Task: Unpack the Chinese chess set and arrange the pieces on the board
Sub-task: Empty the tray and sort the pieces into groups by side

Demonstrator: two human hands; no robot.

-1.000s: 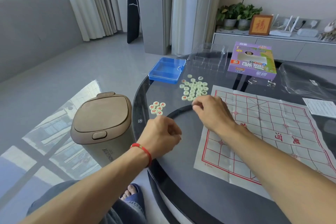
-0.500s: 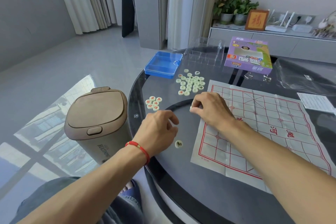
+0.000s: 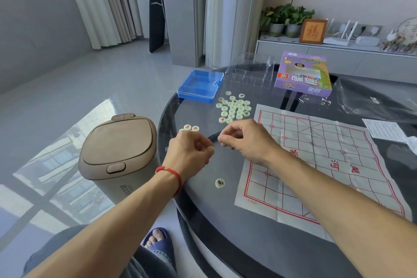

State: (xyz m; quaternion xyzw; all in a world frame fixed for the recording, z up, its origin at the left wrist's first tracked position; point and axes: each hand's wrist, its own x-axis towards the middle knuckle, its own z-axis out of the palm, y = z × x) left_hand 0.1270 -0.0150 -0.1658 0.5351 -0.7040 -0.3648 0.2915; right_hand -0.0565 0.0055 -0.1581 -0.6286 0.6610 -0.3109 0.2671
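Change: black-lettered piece [image 3: 220,183] now lies alone, lower centre, dropped by my curled left hand [image 3: 190,153].
Right hand [image 3: 246,140]: pinching something; cannot tell what.
Meaning: sorting; paper board [image 3: 316,165] bare.

Round dark glass table [image 3: 225,221] carrying paper board [image 3: 327,165] with red grid, unfolded flat. Loose pile of pale pieces [image 3: 233,108] beyond board's left edge, near blue box [image 3: 199,86]. Small cluster of red-marked pieces [image 3: 191,128] just beyond left hand [image 3: 189,153]. Single piece [image 3: 220,183] lying apart near table edge. Left hand and right hand [image 3: 246,140] close together, fingers curled; contents not discernible. Purple carton [image 3: 303,74] behind board.
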